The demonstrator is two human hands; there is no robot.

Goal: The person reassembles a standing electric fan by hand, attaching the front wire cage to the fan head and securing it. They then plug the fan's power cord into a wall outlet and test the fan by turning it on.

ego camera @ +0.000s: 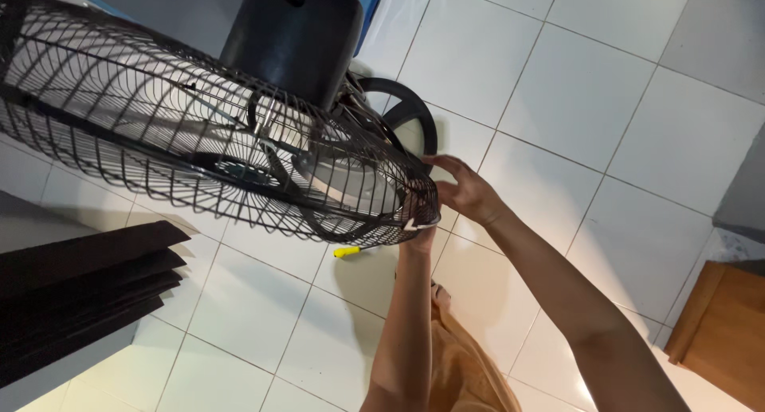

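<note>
Above a white tiled floor (pixel 558 93), a large black electric fan (pixel 199 133) fills the upper left of your view, its wire cage (pixel 143 117) tilted and its dark motor housing (pixel 291 33) at the top. Your right hand (pixel 466 193) curls its fingers onto the cage's lower right rim, while your left hand (pixel 420 230) reaches up to the same rim from below, its grip mostly hidden behind the wires. Beneath the fan, a small yellow object (pixel 348 252) lies on the tiles, dark flat boards (pixel 80 284) are stacked at left, and a wooden cabinet (pixel 721 332) stands at right.

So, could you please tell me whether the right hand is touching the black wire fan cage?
Touching: the head view shows the right hand with fingers on the black wire fan cage at its rim.
</note>
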